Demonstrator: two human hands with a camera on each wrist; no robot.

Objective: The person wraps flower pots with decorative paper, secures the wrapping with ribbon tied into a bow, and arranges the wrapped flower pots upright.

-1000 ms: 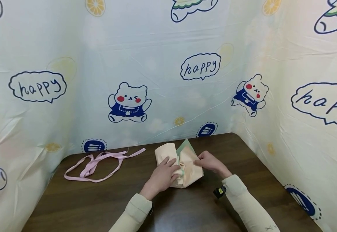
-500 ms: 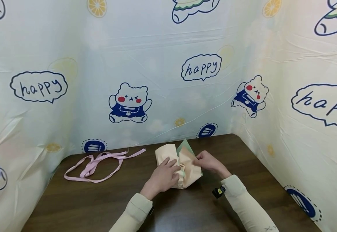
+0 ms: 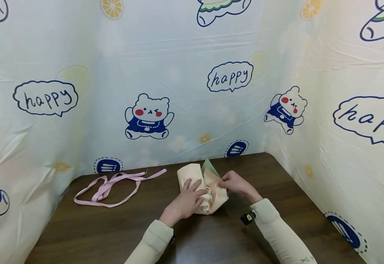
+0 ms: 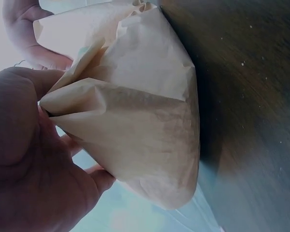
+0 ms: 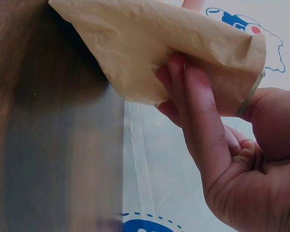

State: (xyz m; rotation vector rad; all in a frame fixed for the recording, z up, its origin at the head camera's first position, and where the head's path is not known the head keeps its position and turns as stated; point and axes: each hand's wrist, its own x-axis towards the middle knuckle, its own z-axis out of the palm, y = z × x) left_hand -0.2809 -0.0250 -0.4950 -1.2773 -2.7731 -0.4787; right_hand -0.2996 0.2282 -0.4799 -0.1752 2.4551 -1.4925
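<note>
A peach-coloured wrapping paper bundle (image 3: 190, 173) stands on the table, with a pale green corner (image 3: 209, 167) showing at its back. My left hand (image 3: 185, 201) holds its left side, fingers spread over the folded flap. In the left wrist view, the thumb of that left hand (image 4: 34, 140) is at the gathered folds, and its other fingers are partly hidden behind the paper (image 4: 140, 130). On the other side, my right hand (image 3: 239, 183) pinches the right flap's edge. The right wrist view has the right hand's (image 5: 208, 125) fingers pressed against the paper (image 5: 130, 48); whatever is inside stays hidden.
A loosely looped pink ribbon (image 3: 103, 191) lies at the back left of the dark wooden table (image 3: 112, 227). Printed curtains (image 3: 185, 110) with bears and lettering surround the table at the back and sides.
The right flap has been drawn inward to the left by my right hand, and the green corner has shifted left with it. My left hand stays nearly where it was.
</note>
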